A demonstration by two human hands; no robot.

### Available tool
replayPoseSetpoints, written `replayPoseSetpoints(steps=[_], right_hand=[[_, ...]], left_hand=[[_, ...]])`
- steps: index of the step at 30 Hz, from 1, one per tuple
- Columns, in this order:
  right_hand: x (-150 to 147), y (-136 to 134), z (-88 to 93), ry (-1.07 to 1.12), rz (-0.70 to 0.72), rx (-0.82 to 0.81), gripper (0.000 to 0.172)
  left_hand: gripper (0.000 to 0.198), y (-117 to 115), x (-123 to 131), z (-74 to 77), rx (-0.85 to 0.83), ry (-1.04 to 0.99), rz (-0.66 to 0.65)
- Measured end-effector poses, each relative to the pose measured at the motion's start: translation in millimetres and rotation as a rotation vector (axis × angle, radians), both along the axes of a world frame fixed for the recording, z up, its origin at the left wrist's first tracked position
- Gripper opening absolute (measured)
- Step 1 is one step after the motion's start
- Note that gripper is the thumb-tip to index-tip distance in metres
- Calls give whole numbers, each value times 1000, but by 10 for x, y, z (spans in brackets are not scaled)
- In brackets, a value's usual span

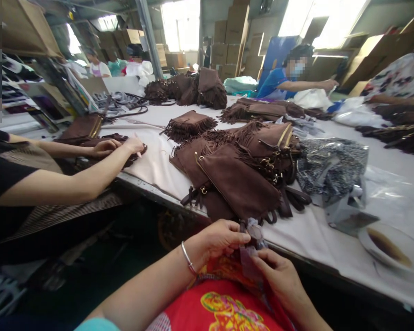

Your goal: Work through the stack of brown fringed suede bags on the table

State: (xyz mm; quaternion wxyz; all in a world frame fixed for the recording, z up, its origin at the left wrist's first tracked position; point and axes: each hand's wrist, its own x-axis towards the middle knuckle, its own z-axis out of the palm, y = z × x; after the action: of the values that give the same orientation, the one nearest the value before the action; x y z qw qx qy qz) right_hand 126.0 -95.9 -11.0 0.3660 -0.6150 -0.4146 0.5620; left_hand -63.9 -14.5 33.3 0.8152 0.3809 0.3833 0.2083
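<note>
My left hand, with a silver bangle at the wrist, pinches a dark strap end with thin clear plastic around it. Close to its right, my right hand has thumb and finger closed on a lower flap of the same plastic. Both hands are held over my red patterned apron, just off the table's front edge. Directly beyond them lies a heap of brown fringed bags, the nearest a flat brown bag with a gold zip. Where the strap leads is hidden.
At the left a co-worker's hands rest on another brown bag. Silvery plastic packaging and a bowl of brown liquid sit on the table at right. More bags and several people are farther back.
</note>
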Motion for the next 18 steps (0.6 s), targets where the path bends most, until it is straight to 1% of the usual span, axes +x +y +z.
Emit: replayPoseSetpoints(steps=[3, 7, 9, 14, 18], right_hand=[[24, -23, 11, -42, 26, 29, 34], [41, -44, 23, -10, 33, 10, 33], [43, -48, 11, 27, 25, -13, 33], [35, -67, -46, 141, -26, -84, 36], [-9, -96, -11, 219, -94, -142, 41]], left_hand=[[31, -17, 114, 24, 64, 62, 32], [30, -55, 202, 45, 86, 114, 73], [30, -74, 222, 9, 112, 152, 84], [32, -95, 218, -155, 216, 272, 82], [33, -107, 202, -216, 257, 320, 70]])
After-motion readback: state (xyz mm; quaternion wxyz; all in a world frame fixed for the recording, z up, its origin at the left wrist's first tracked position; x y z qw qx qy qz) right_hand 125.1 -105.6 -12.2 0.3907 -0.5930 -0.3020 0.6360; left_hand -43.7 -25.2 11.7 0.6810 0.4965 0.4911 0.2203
